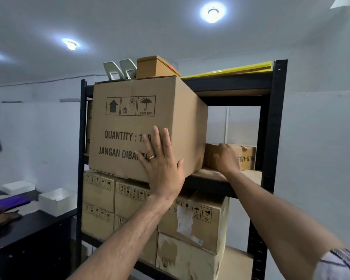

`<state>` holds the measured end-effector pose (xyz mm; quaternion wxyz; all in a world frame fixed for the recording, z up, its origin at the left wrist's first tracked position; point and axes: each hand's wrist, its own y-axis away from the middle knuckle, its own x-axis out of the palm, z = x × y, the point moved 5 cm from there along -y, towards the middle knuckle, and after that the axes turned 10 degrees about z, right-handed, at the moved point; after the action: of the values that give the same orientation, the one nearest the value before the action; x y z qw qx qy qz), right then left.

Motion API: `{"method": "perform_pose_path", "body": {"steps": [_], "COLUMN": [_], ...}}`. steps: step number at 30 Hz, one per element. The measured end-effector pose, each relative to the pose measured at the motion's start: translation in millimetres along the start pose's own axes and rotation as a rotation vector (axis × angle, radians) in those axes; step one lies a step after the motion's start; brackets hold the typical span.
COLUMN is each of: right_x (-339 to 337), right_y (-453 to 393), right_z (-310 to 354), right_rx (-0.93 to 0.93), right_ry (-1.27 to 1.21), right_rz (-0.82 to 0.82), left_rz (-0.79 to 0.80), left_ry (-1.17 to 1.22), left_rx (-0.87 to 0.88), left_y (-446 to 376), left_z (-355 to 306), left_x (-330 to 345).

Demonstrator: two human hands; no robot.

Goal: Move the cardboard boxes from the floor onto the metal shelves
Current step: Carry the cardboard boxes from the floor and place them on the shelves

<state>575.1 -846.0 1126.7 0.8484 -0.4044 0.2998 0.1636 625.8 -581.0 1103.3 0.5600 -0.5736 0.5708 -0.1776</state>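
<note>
On the big cardboard box facing you, read "KEEP DRY", "QUANTITY : 1" and "JANGAN DIBA", the rest hidden. The small box to its right carries upside-down lettering ending "USB".

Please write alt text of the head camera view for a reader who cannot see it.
A person's left hand presses flat against a large cardboard box sitting partly on a black metal shelf, while the right hand rests on a smaller box beside it. More boxes fill the shelf below.

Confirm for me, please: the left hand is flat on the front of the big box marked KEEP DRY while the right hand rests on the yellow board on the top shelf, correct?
Not quite. In the head view the right hand rests on the small cardboard box beside the big box, not on the yellow board. The left hand is indeed flat on the big box's front.
</note>
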Motion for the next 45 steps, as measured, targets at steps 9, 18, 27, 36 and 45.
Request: {"method": "perform_pose_path", "body": {"steps": [9,18,27,36,45], "right_x": [1,-6,-43,-20,0], "right_y": [-29,-39,-28,-23,-21], "right_z": [-17,-29,-37,-5,-11], "right_rx": [0.038,0.046,0.240,0.109,0.039], "right_ry": [0.221,0.365,0.346,0.622,0.773], "right_rz": [0.063,0.068,0.014,0.133,0.139], "left_rz": [-0.021,-0.041,-0.041,-0.017,-0.007], "left_ry": [0.002,-0.030,-0.009,-0.032,-0.075], "left_rx": [-0.013,-0.025,-0.044,-0.033,0.117], "left_y": [0,-1,-3,-5,-13], "left_z": [-3,-1,-4,-13,6], "left_x": [2,6,5,17,23]}}
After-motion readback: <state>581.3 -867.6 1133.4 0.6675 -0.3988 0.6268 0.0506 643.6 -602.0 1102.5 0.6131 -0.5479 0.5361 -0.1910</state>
